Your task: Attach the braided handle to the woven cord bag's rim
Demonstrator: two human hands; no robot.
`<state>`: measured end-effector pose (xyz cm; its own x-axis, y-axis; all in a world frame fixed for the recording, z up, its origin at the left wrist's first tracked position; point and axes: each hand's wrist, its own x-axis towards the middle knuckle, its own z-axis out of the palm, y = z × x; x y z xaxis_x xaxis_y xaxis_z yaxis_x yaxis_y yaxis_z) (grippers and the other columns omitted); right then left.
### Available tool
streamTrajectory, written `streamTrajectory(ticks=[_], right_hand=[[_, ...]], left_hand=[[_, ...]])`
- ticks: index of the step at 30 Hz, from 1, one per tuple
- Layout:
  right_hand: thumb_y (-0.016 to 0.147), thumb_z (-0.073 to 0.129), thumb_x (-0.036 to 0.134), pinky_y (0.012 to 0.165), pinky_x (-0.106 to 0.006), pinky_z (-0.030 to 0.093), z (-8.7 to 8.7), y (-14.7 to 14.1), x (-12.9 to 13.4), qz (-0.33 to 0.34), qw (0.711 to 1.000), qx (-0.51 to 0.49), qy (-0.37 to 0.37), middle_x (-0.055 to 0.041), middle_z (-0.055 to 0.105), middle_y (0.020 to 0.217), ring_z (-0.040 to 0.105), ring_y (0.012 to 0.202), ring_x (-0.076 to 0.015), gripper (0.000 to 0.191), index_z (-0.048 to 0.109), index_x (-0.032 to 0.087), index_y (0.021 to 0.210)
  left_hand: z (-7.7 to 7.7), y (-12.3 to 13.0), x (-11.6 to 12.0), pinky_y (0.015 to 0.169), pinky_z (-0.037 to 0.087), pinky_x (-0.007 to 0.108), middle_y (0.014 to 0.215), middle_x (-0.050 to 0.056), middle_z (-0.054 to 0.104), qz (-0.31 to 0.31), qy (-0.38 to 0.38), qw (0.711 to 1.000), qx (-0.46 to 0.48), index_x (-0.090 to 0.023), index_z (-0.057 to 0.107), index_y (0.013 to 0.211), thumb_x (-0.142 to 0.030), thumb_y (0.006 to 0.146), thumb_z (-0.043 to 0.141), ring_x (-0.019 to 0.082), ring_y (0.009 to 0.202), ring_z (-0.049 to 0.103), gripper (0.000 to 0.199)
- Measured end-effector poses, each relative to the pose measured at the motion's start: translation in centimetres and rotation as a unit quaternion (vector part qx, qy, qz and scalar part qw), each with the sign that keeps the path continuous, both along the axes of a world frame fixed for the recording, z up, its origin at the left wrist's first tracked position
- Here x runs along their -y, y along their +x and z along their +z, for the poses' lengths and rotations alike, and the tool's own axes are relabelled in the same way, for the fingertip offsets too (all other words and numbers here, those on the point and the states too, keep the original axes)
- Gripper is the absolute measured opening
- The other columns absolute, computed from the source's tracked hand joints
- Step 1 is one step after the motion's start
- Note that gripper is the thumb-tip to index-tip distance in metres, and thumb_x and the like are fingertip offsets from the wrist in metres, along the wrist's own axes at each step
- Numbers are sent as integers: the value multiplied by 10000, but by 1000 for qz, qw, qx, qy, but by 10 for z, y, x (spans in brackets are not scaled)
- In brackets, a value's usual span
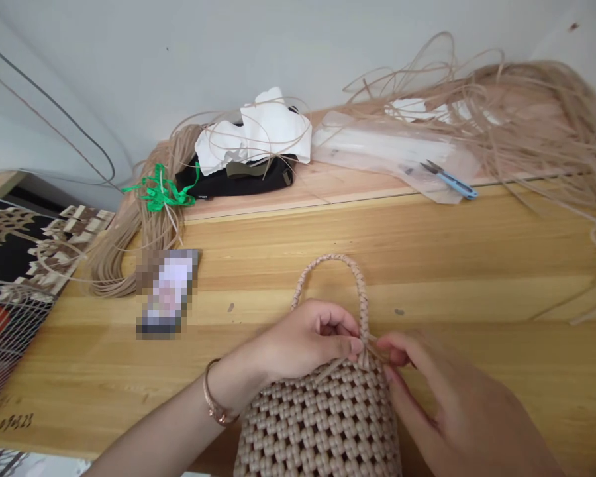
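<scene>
A tan woven bag (322,424) stands at the front edge of the table, its open-weave side towards me. Its braided handle (361,291) arches up behind my hands. With thumb and fingers closed, my left hand (308,341) pinches the right foot of the handle where it meets the bag's rim. Loose flat strand ends (332,371) stick out by the left thumb. My right hand (437,391) is curled at the right of that joint, its fingertips on a thin tan strand (375,344). The exact grip there is partly hidden.
A blurred-out phone (169,291) lies on the wooden table (248,278). Behind are a bundle of tan cord (114,258) with green ties (161,189), a black pouch (238,182) under white paper (278,129), blue-handled snips (449,179) on plastic wrap, and more loose cord (541,99).
</scene>
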<state>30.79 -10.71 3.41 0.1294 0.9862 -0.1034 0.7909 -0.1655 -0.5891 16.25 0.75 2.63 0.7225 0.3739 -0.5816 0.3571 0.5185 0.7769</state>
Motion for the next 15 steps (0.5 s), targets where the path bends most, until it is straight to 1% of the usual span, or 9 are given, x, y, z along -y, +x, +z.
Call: streamTrajectory(ticks=[4, 7, 10, 13, 15], right_hand=[[822, 368, 176, 450, -271, 482, -2, -3, 4, 3, 995, 75, 66, -39, 616, 775, 643, 576, -170, 178, 529, 248, 850], [837, 350, 142, 454, -244, 512, -4, -4, 4, 18, 989, 106, 100, -42, 626, 867, 668, 630, -153, 214, 503, 252, 939], [858, 336, 179, 480, -243, 537, -3, -8, 0, 0, 987, 110, 120, -62, 645, 886, 679, 663, -159, 216, 518, 234, 961], [877, 357, 256, 481, -265, 543, -1, -12, -5, -25, 984, 115, 134, -64, 655, 829, 677, 644, -173, 203, 556, 221, 904], [884, 377, 277, 482, -271, 540, -2, -13, -7, -30, 984, 117, 129, -52, 658, 817, 674, 644, -172, 206, 575, 223, 884]], left_hand=[[0, -1, 1, 499, 309, 184, 586, -55, 550, 8, 7, 1000, 5, -124, 580, 715, -120, 741, 630, 43, 521, 433, 57], [-2, -2, 0, 459, 302, 182, 610, -40, 567, 13, 8, 1000, 3, -121, 574, 733, -144, 738, 635, 42, 493, 423, 65], [-4, -1, 0, 443, 301, 176, 605, -46, 547, 28, 18, 999, 1, -120, 574, 751, -145, 740, 631, 36, 475, 415, 63], [-4, 0, -1, 429, 298, 171, 606, -53, 540, 45, 27, 999, 8, -122, 573, 766, -138, 749, 617, 30, 457, 409, 50], [-5, 1, -2, 423, 293, 172, 608, -52, 549, 50, 31, 998, 17, -123, 572, 762, -146, 758, 609, 24, 439, 404, 44]])
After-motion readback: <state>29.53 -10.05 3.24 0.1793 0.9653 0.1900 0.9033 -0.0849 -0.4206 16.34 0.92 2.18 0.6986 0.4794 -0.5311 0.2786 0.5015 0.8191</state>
